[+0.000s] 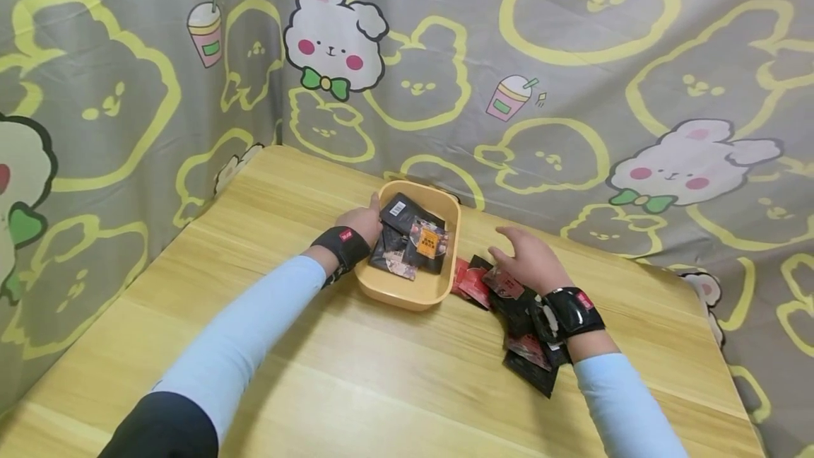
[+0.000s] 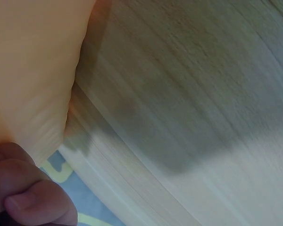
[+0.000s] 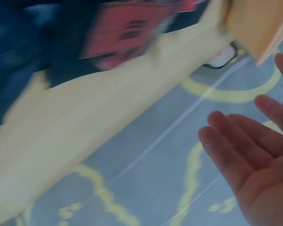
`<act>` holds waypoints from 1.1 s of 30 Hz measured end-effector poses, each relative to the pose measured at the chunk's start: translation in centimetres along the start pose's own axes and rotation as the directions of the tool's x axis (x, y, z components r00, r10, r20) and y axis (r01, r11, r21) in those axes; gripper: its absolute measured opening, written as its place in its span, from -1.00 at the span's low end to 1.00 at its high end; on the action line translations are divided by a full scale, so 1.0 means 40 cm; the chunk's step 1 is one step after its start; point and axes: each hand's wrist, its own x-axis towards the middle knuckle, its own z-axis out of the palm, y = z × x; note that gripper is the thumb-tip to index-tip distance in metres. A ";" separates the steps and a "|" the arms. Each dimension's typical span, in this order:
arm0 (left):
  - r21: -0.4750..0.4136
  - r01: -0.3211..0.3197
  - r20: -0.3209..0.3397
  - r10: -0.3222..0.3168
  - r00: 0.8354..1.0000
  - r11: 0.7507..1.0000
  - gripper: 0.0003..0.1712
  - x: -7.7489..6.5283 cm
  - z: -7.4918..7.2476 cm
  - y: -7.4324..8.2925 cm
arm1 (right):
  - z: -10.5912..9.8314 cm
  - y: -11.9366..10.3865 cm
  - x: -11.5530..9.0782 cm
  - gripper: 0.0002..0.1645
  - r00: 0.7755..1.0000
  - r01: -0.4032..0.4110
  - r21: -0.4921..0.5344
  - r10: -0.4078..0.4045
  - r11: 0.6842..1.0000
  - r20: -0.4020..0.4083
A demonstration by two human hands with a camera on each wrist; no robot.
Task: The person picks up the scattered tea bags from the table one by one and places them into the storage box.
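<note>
An orange plastic tub [image 1: 394, 295] sits on the table with several dark packets [image 1: 427, 242] lying inside it. My left hand [image 1: 362, 223] grips the tub at its left side; in the left wrist view, curled fingers [image 2: 35, 193] show against the tub's ribbed outer wall [image 2: 33, 84]. My right hand [image 1: 531, 260] is to the right of the tub, fingers spread and holding nothing. Close by and partly below it is a loose pile of black and red packets [image 1: 511, 309]. In the right wrist view its relaxed fingers [image 3: 231, 150] are apart from the blurred packets [image 3: 122, 35].
The wooden table [image 1: 356, 380] runs under everything. A grey curtain [image 1: 432, 34] with yellow outlines and rabbit prints hangs along its back and sides. The tub stands close to the table's back edge.
</note>
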 end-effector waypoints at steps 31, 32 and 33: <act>-0.026 0.009 0.012 -0.008 1.000 1.000 -0.25 0.004 0.002 -0.001 | 0.089 0.070 -0.071 -0.61 0.998 -0.039 -0.094 0.043 0.995 0.040; -0.027 0.011 0.013 -0.010 1.000 1.000 -0.25 0.004 0.002 -0.001 | 0.085 0.069 -0.074 -0.59 0.998 -0.050 -0.091 0.052 0.995 0.022; -0.030 0.013 0.015 -0.013 1.000 0.999 -0.25 0.004 0.001 -0.001 | 0.081 0.068 -0.076 -0.57 0.998 -0.063 -0.086 0.064 0.994 0.009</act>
